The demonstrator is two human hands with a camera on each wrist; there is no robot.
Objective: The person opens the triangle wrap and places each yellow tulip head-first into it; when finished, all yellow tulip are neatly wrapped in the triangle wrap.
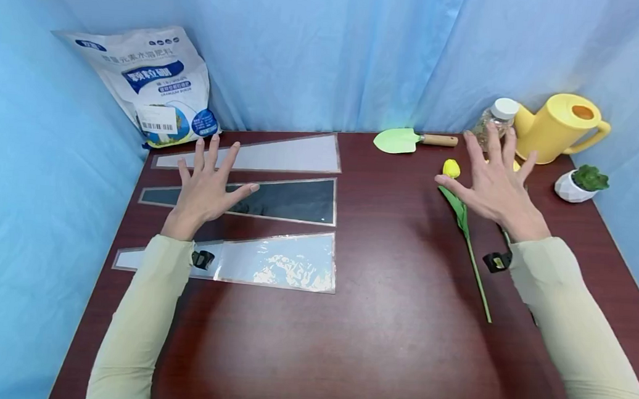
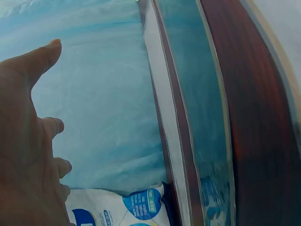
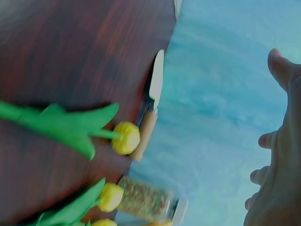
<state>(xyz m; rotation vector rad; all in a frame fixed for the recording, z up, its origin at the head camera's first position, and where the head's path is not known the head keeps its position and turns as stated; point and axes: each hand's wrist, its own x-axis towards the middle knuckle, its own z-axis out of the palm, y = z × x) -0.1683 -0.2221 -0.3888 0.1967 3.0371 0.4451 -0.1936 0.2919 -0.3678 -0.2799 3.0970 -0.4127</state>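
Note:
My left hand (image 1: 204, 190) hovers with spread fingers over the flat tapered strips on the left, holding nothing. Beneath it lies a dark strip (image 1: 292, 199), with a pale strip (image 1: 289, 155) behind and a glossy light strip (image 1: 278, 261) in front. On the right, my right hand (image 1: 501, 184) is also raised with fingers apart and holds nothing. Below it lie yellow artificial tulips; one tulip (image 1: 451, 168) shows its green leaf and long stem, while others are partly hidden by the hand and arm. The right wrist view shows another yellow tulip (image 3: 111, 197).
A white fertilizer bag (image 1: 155, 89) stands at the back left. Along the back are a green trowel (image 1: 398, 141), a jar with a white lid (image 1: 504, 109) and a yellow watering can (image 1: 558, 129). A small potted succulent (image 1: 576, 185) stands at the right. Blue curtains (image 1: 319, 51) surround the table.

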